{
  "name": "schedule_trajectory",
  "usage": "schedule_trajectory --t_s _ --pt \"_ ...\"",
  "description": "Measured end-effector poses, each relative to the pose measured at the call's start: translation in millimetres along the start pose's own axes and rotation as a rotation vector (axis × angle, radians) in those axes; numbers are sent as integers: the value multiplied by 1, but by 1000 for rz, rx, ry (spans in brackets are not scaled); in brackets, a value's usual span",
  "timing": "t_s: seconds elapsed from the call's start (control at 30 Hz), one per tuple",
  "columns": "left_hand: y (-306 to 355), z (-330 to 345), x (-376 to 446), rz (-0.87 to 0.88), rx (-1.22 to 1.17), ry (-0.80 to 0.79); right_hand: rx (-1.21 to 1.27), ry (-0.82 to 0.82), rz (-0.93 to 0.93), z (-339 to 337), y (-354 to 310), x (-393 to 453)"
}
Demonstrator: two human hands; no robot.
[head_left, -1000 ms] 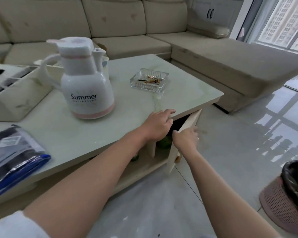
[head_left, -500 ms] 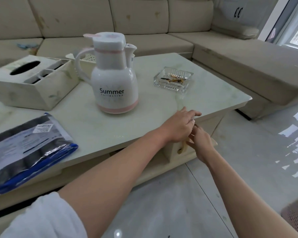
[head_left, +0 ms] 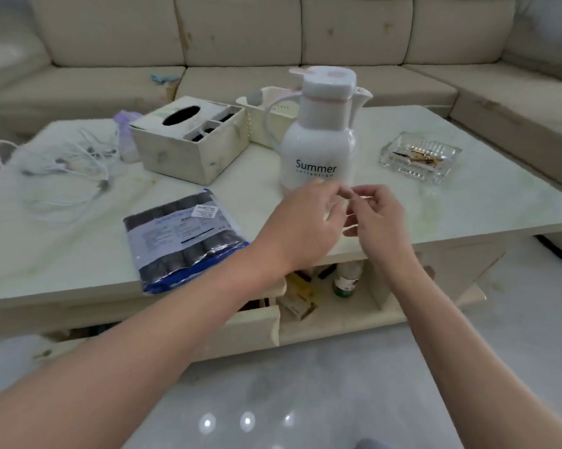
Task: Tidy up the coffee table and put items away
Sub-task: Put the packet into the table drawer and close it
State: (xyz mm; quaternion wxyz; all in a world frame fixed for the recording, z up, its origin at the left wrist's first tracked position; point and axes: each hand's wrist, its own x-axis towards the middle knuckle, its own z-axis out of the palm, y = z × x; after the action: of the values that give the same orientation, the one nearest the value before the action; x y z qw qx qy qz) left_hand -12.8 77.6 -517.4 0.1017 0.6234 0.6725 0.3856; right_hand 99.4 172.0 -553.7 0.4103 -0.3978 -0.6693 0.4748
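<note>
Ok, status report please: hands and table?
Left hand and right hand empty, above table edge. Jug, packet, cables not cleared.

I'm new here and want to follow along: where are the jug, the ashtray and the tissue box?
Jug (head_left: 317,150), head view, on its white body above the lettering.
Ashtray (head_left: 419,162), head view, on its glass middle.
Tissue box (head_left: 189,157), head view, on its front wall.

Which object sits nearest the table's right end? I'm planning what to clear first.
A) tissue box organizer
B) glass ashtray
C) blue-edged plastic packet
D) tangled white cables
B: the glass ashtray lies right of the white jug, closest to the coffee table's right edge.
</note>
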Motion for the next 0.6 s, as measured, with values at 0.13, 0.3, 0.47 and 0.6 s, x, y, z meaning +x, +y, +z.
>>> schedule_trajectory --t_s 0.13,0.3,0.47,0.6 --pt "-52 -64 -44 -204 195 181 -66 -297 -28 87 -24 -8" --pt "-119 -121 -94 -614 200 378 -143 -441 26 148 -26 -4" --pt "-144 -118 -110 -783 -76 481 -138 -552 150 162 -17 9" --pt "-141 -107 -104 -740 -152 442 -160 -581 184 159 -17 11"
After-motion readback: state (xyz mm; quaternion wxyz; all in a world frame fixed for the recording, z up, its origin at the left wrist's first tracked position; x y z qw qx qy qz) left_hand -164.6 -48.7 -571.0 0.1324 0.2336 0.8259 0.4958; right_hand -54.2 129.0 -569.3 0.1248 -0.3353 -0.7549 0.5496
